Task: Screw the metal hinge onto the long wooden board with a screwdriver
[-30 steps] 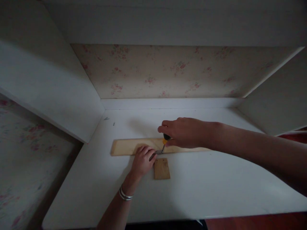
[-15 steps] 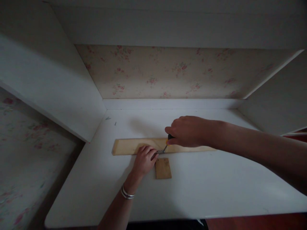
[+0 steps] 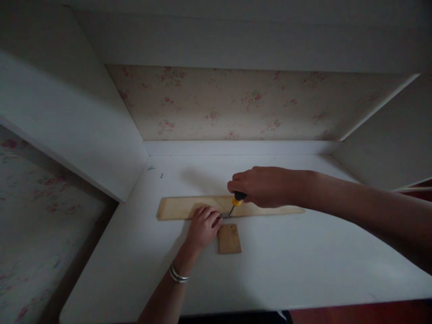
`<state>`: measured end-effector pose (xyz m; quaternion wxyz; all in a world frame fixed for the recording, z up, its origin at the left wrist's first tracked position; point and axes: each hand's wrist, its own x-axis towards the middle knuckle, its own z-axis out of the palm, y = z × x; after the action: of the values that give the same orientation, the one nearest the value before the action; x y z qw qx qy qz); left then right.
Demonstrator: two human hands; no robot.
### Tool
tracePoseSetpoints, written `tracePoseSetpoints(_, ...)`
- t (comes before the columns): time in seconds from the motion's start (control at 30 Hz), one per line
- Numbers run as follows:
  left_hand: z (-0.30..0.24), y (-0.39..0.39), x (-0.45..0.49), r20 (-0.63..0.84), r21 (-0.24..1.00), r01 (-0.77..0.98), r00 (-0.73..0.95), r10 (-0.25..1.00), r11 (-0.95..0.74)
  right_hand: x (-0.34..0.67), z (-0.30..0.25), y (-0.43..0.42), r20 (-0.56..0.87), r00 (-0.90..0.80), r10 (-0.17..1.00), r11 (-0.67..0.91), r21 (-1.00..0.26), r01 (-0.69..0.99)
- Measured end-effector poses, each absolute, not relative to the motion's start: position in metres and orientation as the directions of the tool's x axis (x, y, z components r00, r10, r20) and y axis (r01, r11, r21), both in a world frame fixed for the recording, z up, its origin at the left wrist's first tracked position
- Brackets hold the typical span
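A long pale wooden board (image 3: 178,207) lies across the white desk (image 3: 286,261). A small darker wooden piece (image 3: 229,239) lies just in front of it. Between them sits a small metal hinge (image 3: 225,215). My right hand (image 3: 261,186) is closed round a screwdriver (image 3: 236,201) with a black and yellow handle, its tip down on the hinge. My left hand (image 3: 201,227), with bracelets at the wrist, has its fingers curled and pressed down at the hinge and the board's front edge.
White side panels (image 3: 67,117) rise left and right of the desk, with flowered wallpaper (image 3: 236,103) behind. A few small screws (image 3: 151,168) lie at the desk's back left corner. A flowered bed cover (image 3: 37,216) lies to the left below.
My right hand has shifted slightly on the screwdriver handle, turning it; more of the yellow collar shows now. My left hand and both wooden pieces have stayed put.
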<state>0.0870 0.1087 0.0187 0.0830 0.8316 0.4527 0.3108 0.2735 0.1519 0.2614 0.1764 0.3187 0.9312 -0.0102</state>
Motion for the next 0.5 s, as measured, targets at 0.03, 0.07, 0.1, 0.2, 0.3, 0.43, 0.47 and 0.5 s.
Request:
tracePoseSetpoints(0.03,0.0188,0.1087,0.0871,0.443,0.421,0.699,0.398,0.803,-0.578,0.2729,0.2611,0.1520,-0.331,-0.713,0.619,0.778,0.131,0.614)
tracePoseSetpoints(0.07,0.0189,0.1087,0.0872,0.443,0.422,0.699,0.397,0.804,-0.578,0.2724,0.2610,0.1520,-0.319,-0.691,0.649,0.756,0.163,0.634)
tracePoseSetpoints(0.1,0.0190,0.1087,0.0873,0.443,0.422,0.700,0.395,0.805,-0.576,0.2721,0.2610,0.1520,-0.306,-0.677,0.669,0.739,0.177,0.650)
tracePoseSetpoints(0.2,0.0191,0.1085,0.0874,0.441,0.421,0.706,0.389,0.809,-0.569,0.2725,0.2621,0.1517,-0.318,-0.720,0.617,0.779,0.115,0.616)
tracePoseSetpoints(0.3,0.0193,0.1085,0.0874,0.441,0.422,0.700,0.396,0.805,-0.576,0.2730,0.2631,0.1520,-0.346,-0.725,0.596,0.794,0.117,0.597)
tracePoseSetpoints(0.43,0.0206,0.1086,0.0876,0.444,0.430,0.698,0.388,0.808,-0.572,0.2722,0.2614,0.1529,-0.313,-0.670,0.673,0.733,0.167,0.659)
tracePoseSetpoints(0.47,0.0208,0.1086,0.0877,0.442,0.431,0.700,0.386,0.810,-0.569,0.2724,0.2609,0.1532,-0.309,-0.694,0.651,0.752,0.139,0.644)
tracePoseSetpoints(0.5,0.0209,0.1086,0.0878,0.440,0.431,0.702,0.385,0.811,-0.567,0.2727,0.2604,0.1535,-0.308,-0.725,0.616,0.780,0.106,0.617)
